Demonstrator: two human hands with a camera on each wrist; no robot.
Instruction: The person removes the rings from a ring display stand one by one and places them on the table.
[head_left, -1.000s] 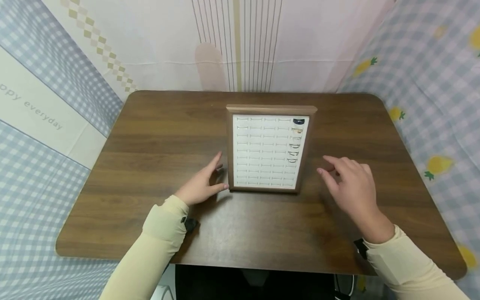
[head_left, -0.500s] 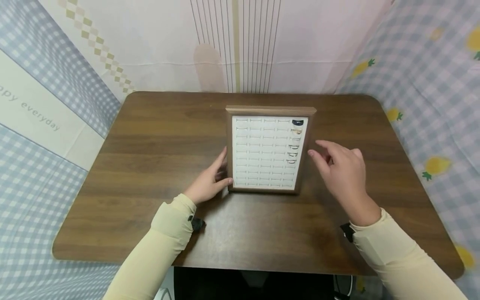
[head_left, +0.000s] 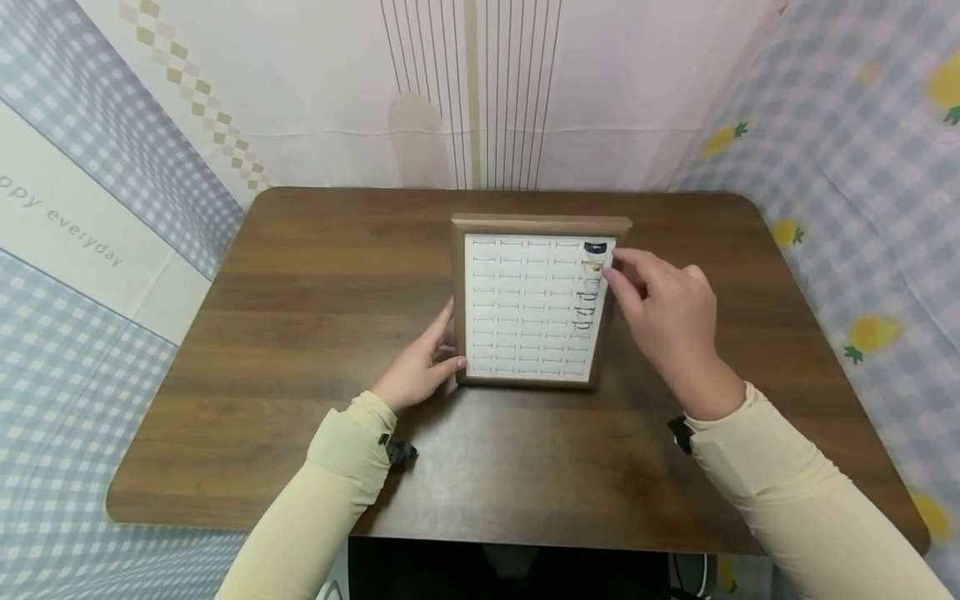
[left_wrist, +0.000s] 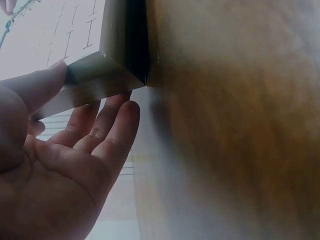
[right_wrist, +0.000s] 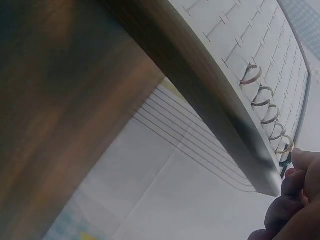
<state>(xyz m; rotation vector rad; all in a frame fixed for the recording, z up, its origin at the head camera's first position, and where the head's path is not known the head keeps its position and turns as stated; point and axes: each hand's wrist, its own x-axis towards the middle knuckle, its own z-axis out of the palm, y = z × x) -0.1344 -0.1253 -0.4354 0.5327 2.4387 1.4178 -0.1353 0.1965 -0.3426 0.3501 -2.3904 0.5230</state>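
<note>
A wood-framed ring display board (head_left: 525, 300) stands tilted on the table, its white panel lined with slots. Down its right-hand column sit several rings, with a dark ring (head_left: 595, 248) at the top and a gold ring (right_wrist: 286, 145) just below it. My left hand (head_left: 417, 367) holds the board's lower left side, thumb on the front edge and fingers along the side. At the upper right edge, my right hand (head_left: 667, 312) has its thumb and index fingertips slightly apart, close beside the top rings. Whether the fingertips touch a ring is hard to see.
The brown wooden table (head_left: 300, 275) has rounded corners. A pale patterned curtain (head_left: 322, 92) hangs behind it, and checked cloth (head_left: 840, 233) borders both sides. Something black is under the front edge.
My right hand has moved left and upward to the board's top right rings. The left hand has moved slightly right and taken hold of the board's left edge.
</note>
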